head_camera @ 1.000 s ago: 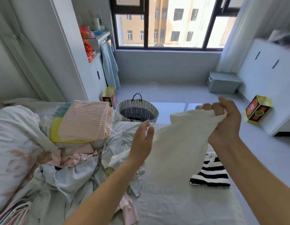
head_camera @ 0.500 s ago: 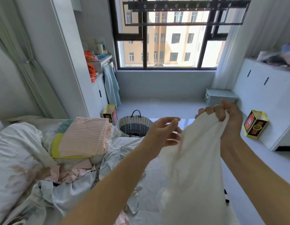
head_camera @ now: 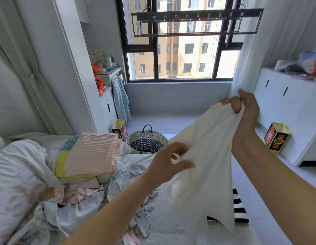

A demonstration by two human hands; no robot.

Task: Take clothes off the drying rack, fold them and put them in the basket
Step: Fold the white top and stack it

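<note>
One view to report on, the head camera. Both of your hands are raised over the bed (head_camera: 171, 225) with a white garment (head_camera: 206, 156) between them. Your right hand (head_camera: 246, 110) is the higher one: its grip is closed tight, fingers curled round a bunched top corner of the cloth. Your left hand (head_camera: 167, 163) sits lower and nearer the middle, its grip pinching the garment's left edge between thumb and fingertips. The cloth slopes down from right to left and hangs free below, its lower points above the mattress and partly covering a black-and-white striped garment (head_camera: 239, 209) that lies flat on the bed.

The basket (head_camera: 147, 143), woven with dark handles, stands on the floor just past the foot of the bed, well apart from the white garment. What lies inside it cannot be made out. The drying rack (head_camera: 197, 15) hangs in front of the window, its bar of hooks bare.

On the left of the bed a folded pink ribbed stack (head_camera: 93, 152) rests on a yellow-edged piece, with a heap of loose clothes (head_camera: 79, 206) just in front of it. One yellow box (head_camera: 276, 137) stands on the floor by the white cabinet (head_camera: 286, 112).
</note>
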